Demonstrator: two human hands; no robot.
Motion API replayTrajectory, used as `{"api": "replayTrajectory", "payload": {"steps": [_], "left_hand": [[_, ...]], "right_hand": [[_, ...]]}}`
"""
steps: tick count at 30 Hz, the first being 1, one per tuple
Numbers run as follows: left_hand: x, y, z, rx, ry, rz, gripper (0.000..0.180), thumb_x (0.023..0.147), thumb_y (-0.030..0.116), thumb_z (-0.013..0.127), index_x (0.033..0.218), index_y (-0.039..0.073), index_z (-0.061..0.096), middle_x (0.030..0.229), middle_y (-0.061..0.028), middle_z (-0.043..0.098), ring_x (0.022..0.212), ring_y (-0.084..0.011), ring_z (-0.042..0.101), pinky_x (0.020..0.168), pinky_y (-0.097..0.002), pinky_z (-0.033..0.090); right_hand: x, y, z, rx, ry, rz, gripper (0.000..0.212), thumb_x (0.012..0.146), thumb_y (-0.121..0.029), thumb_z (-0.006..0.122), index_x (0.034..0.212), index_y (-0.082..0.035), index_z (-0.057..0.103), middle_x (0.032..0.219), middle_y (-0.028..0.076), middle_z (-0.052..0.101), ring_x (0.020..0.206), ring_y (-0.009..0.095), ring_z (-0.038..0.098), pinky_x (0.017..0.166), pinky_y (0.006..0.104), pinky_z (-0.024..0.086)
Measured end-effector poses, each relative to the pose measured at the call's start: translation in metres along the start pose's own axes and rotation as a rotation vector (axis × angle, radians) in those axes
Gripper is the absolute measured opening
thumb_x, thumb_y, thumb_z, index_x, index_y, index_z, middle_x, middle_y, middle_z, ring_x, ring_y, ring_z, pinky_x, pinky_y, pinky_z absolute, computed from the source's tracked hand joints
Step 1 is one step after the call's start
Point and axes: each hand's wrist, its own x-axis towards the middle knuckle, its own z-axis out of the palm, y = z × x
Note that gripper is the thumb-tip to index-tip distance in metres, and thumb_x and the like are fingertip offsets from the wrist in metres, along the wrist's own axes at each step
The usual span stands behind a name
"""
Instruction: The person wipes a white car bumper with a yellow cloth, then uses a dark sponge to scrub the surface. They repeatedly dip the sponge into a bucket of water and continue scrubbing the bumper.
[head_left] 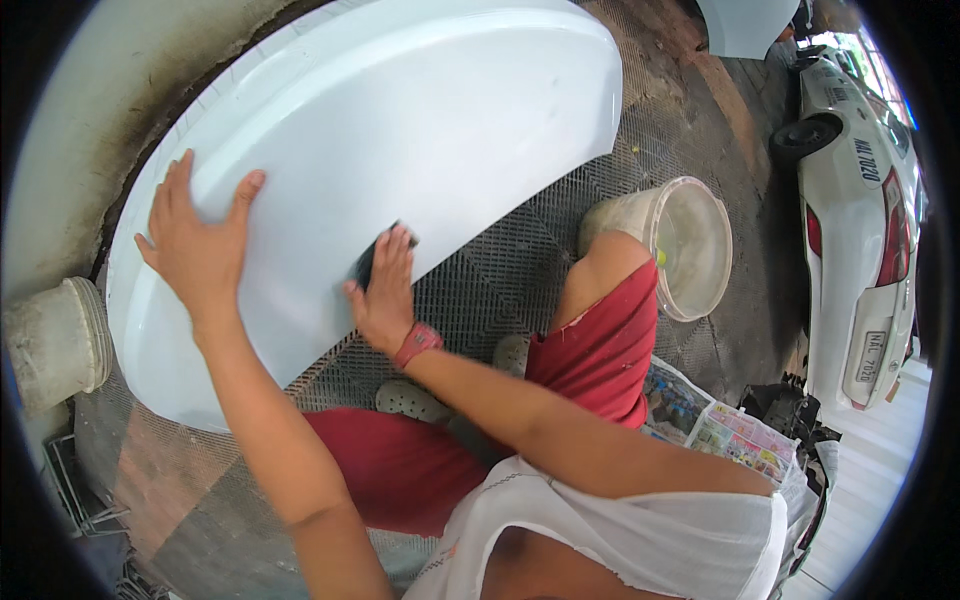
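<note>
Left hand [203, 242] splays on a glossy white curved panel [420, 130]; right hand [384, 300], nearly flat, holds a black block [365, 266]. Panel looks stiff, slippery, best held edgewise.

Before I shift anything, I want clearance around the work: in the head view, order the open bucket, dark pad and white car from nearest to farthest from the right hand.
1. Dark pad: under the right hand, on the white panel.
2. Open bucket: to the hand's right, beside the knee.
3. White car: farther right, near the picture's edge.
</note>
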Motion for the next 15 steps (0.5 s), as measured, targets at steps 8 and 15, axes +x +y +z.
{"api": "replayTrajectory", "payload": {"steps": [8, 15], "left_hand": [[0.004, -0.011, -0.002, -0.007, 0.036, 0.051, 0.093, 0.082, 0.079, 0.075, 0.152, 0.02, 0.062, 0.158, -0.0088, 0.059, 0.151, -0.0266, 0.049, 0.128, -0.0571, 0.024], [0.011, 0.01, 0.004, 0.044, 0.055, -0.118, 0.088, 0.082, 0.081, 0.073, 0.148, 0.025, 0.066, 0.155, -0.0049, 0.062, 0.149, -0.0253, 0.051, 0.128, -0.0564, 0.025]], "right_hand": [[0.16, 0.141, -0.155, 0.385, 0.655, 0.465, 0.082, 0.116, -0.044, 0.029, 0.166, 0.014, 0.0, 0.176, 0.033, -0.007, 0.166, 0.041, -0.006, 0.136, 0.0484, -0.001], [0.008, 0.011, 0.006, 0.255, 0.209, 0.394, 0.092, 0.111, -0.036, 0.045, 0.164, 0.016, -0.009, 0.174, 0.037, -0.012, 0.163, 0.052, -0.01, 0.132, 0.0598, -0.002]]}}
